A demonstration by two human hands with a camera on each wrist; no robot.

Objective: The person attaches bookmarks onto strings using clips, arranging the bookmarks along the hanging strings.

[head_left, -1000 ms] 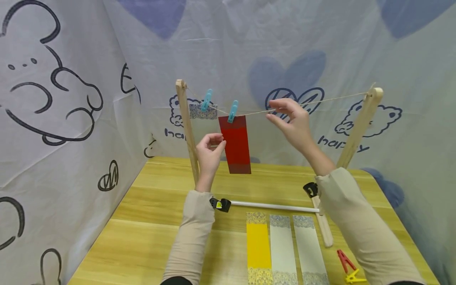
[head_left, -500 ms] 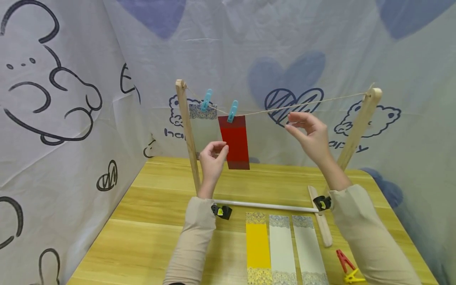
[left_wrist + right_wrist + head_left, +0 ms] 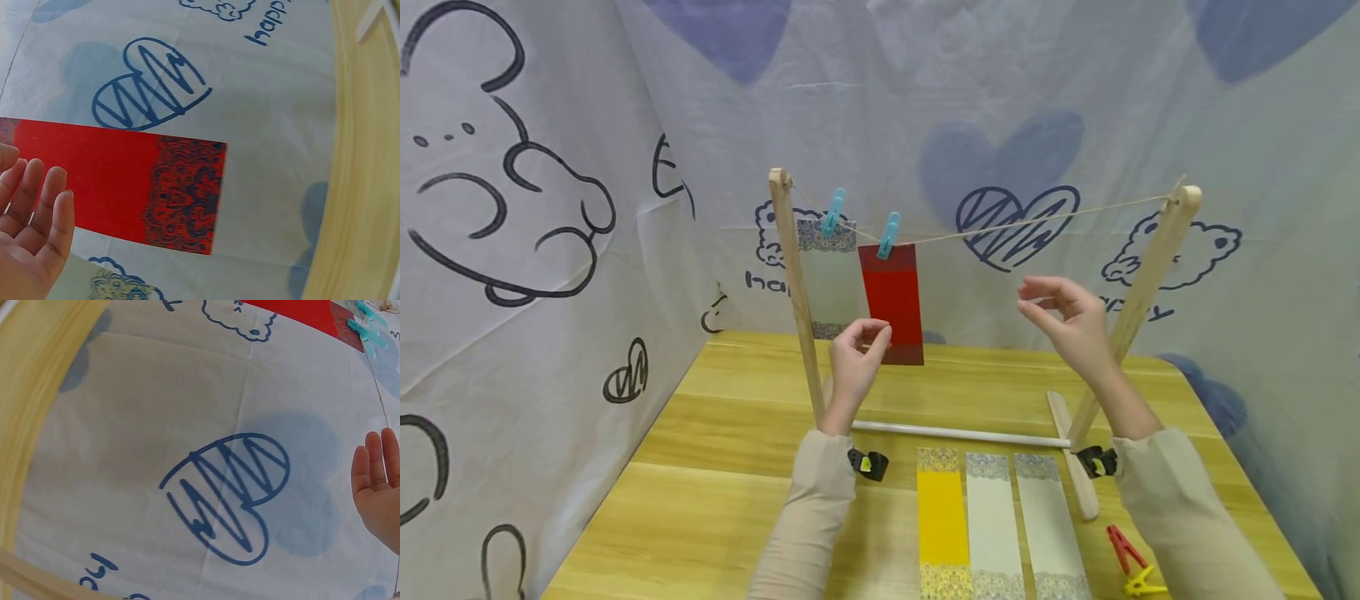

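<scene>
Both hands hold nothing. On the left hand (image 3: 852,367), thumb and forefinger nearly meet in front of the lower part of the red lace-bordered strip (image 3: 897,287); whether they touch it cannot be told. Raised below the twine (image 3: 1030,221), the right hand (image 3: 1071,321) is loosely curved, with a plain gap between thumb and fingers. That red strip hangs from the twine by a light blue clothespin (image 3: 889,235). To its left, a second light blue clothespin (image 3: 833,212) carries a pale lace-edged strip (image 3: 831,279). The twine spans two wooden posts (image 3: 1142,300), joined low down by a white rod (image 3: 962,433). In front of the rod, a yellow strip (image 3: 942,517) and two white strips (image 3: 995,525) lie side by side; towards the right edge of the worktop (image 3: 670,500) are a red clothespin (image 3: 1124,548) and a yellow clothespin (image 3: 1145,582). Pegging the red strip looks finished; hanging another would call for picking up one strip and one clothespin.
</scene>
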